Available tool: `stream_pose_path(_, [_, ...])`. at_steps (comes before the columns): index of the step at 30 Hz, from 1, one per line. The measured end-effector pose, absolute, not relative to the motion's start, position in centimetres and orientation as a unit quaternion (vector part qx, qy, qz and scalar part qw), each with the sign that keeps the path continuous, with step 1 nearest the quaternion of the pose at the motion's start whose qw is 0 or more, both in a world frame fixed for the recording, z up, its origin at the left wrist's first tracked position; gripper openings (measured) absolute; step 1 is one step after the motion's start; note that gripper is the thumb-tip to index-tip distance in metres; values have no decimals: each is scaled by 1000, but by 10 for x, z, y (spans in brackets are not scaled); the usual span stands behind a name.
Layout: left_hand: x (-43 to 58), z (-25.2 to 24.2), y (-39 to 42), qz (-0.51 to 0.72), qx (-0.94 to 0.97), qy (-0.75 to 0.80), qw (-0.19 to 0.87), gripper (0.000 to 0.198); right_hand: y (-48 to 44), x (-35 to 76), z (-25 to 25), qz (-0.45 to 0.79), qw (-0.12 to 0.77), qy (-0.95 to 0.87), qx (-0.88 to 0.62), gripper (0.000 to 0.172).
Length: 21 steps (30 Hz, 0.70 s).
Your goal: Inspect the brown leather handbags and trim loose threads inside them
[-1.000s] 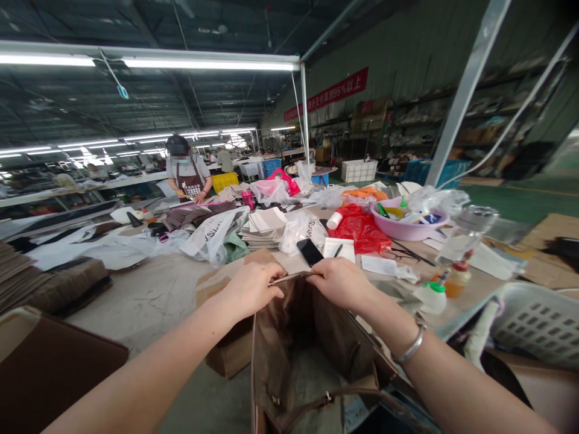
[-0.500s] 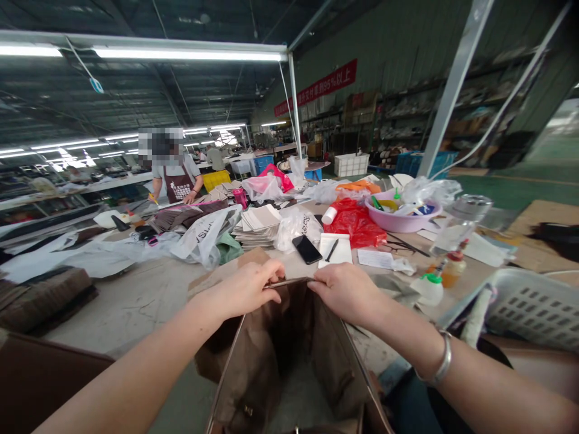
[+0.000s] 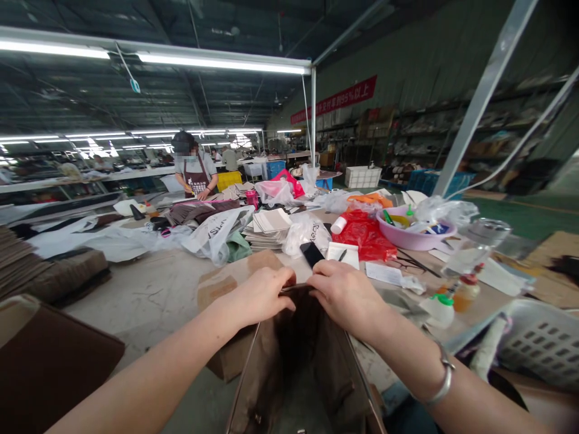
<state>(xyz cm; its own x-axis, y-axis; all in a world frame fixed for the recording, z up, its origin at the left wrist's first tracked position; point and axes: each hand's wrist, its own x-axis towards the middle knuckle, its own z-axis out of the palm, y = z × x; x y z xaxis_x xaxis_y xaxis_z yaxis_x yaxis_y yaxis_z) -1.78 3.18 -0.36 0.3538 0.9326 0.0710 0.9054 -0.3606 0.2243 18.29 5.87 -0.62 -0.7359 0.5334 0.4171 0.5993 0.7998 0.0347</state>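
Note:
A brown bag (image 3: 312,367) gapes toward me, its lining and dark inside showing. At its far rim, my left hand (image 3: 265,292) is closed on the edge, with the thumb on the near side. My right hand (image 3: 346,292) pinches the same rim just to the right, fingers bent over it. A small gap of rim shows between the two hands. Behind the bag, a cardboard box (image 3: 242,274) stands close to my left hand. Just past my right hand lies a black phone (image 3: 312,254), partly covered by the fingers.
Beyond the hands are a notepad (image 3: 337,252) with a pen, red plastic (image 3: 366,235), a pink basin (image 3: 416,235) and a stack of pale sheets (image 3: 269,228). Glue bottles (image 3: 441,310) and a white basket (image 3: 543,343) stand right. A co-worker (image 3: 198,172) stands across the table.
The view has swung left, so the table's contents sit further right. Both hands keep hold of the bag rim; my right fingers have shifted along it and now overlap the phone.

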Motion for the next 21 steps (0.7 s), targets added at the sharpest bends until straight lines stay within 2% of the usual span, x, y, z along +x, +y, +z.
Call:
stream_pose_path(4, [-19, -6, 29, 149, 823, 545, 50, 27, 60, 184, -4, -119, 182, -938, -270, 21])
stream_pose_path(12, [-19, -4, 22, 158, 857, 488, -51, 5, 62, 182, -6, -112, 175, -934, -289, 18])
stream_pose_path(21, [-19, 0, 20, 152, 867, 468, -75, 13, 63, 182, -5, -111, 153, -929, -318, 8])
